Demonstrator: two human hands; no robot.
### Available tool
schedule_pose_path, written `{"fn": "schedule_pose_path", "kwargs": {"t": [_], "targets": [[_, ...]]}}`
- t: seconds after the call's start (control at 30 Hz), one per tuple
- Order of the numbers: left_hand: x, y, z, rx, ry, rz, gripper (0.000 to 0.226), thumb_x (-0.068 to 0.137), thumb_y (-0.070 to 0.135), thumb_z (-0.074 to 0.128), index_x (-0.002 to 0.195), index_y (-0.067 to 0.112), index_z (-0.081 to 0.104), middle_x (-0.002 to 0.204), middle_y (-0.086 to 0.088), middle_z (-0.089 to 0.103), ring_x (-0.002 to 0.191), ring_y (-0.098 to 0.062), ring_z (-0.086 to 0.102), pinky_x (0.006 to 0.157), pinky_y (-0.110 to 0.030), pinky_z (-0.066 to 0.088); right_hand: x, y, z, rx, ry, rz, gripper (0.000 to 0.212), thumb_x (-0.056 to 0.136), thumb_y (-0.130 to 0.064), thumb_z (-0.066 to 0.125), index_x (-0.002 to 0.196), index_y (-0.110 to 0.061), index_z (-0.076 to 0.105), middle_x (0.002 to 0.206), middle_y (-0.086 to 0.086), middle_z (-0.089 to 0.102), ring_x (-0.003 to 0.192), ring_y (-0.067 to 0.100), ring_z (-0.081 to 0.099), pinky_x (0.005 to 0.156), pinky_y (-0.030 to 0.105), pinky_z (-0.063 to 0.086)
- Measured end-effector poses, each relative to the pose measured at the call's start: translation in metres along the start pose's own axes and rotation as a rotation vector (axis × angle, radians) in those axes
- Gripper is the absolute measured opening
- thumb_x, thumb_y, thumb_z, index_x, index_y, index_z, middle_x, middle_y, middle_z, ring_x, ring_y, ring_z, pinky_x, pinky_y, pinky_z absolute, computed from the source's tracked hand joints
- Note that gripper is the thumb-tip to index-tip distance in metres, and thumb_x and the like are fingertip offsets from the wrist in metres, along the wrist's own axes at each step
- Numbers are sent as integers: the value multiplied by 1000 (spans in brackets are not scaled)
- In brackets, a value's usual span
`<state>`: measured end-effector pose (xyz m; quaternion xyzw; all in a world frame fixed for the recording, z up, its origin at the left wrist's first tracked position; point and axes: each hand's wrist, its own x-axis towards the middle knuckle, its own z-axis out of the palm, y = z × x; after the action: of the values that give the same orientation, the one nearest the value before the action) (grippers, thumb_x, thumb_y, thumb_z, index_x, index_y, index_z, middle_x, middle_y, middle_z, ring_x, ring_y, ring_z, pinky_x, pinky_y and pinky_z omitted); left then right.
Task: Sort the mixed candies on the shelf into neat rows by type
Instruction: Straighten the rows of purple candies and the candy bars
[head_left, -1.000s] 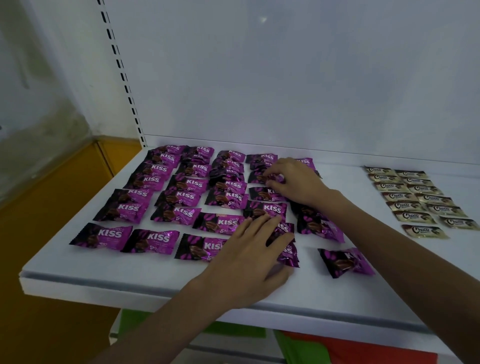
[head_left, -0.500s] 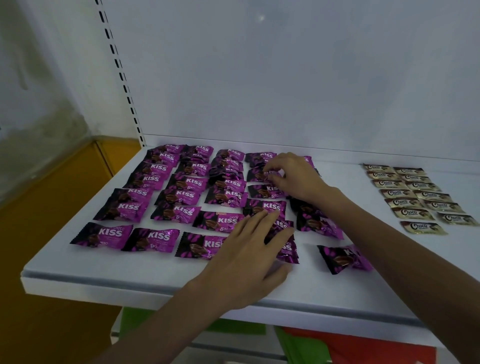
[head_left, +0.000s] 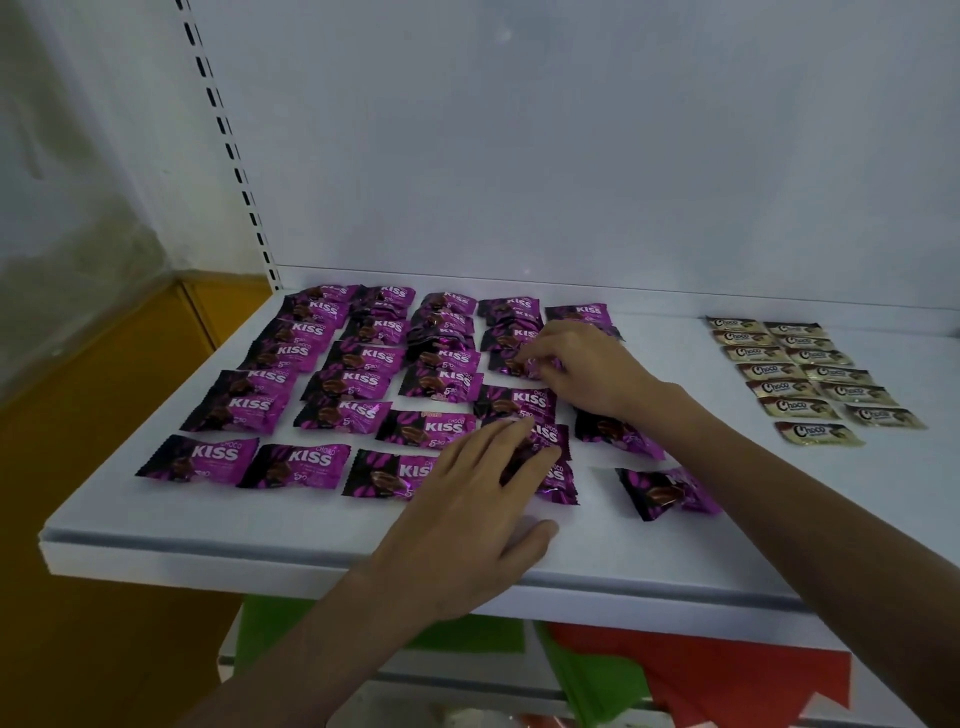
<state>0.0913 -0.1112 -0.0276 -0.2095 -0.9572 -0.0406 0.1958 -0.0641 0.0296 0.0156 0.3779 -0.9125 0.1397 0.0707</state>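
Note:
Purple Kiss candies lie in several rows across the left half of the white shelf. My right hand pinches one purple candy in the fourth row. Flat and with fingers apart, my left hand rests on the purple candies at the near end of that row. One loose purple candy lies askew near my right forearm, another is partly hidden under the wrist. Gold Choco candies form two rows at the right.
The shelf's white back panel rises just behind the candy rows, with a slotted upright at the left. Bare shelf surface lies between the purple and gold groups. Green and red packaging shows below the shelf edge.
My right hand has shifted slightly toward the back with its pinched candy. My left hand stays pressed on the near candies.

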Motion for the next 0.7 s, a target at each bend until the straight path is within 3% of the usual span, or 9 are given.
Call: {"fn": "schedule_pose_path", "kwargs": {"t": [0.2,0.37,0.5,0.6,0.7], "targets": [[-11,6,1,-66,54,-28,44,86,42,39,122,18,51,125,-3,55,116,-16,40,94,-34,44,-28,-18,-6,54,-49,-163,31,86,-3,50,108,-14,68,110,4,65,105,17,55,87,28,43],[-14,8,4,-44,67,-56,45,86,42,39,122,18,51,125,-3,56,116,-15,39,93,-34,45,-31,-8,-4,6,-30,-66,30,88,-4,48,108,-13,68,114,3,64,110,18,53,84,16,33],[-17,10,3,-75,81,-70,46,87,41,39,126,18,48,130,-5,52,119,-17,38,96,-36,42,-31,-10,-3,9,9,-58,31,89,-3,47,111,-12,66,116,5,63,110,20,54,85,22,37],[-20,10,0,-133,109,-82,45,88,39,41,127,18,47,130,-5,50,119,-17,40,97,-35,40,-41,-17,-6,70,53,-115,30,86,-2,49,107,-12,68,109,4,65,101,12,54,85,23,42],[-23,10,1,-115,128,-67,40,86,37,43,120,18,52,121,-4,56,111,-15,43,90,-32,44,-54,-27,-7,114,-41,-233,33,82,-1,48,103,-14,70,107,4,66,96,11,57,83,28,48]]}}
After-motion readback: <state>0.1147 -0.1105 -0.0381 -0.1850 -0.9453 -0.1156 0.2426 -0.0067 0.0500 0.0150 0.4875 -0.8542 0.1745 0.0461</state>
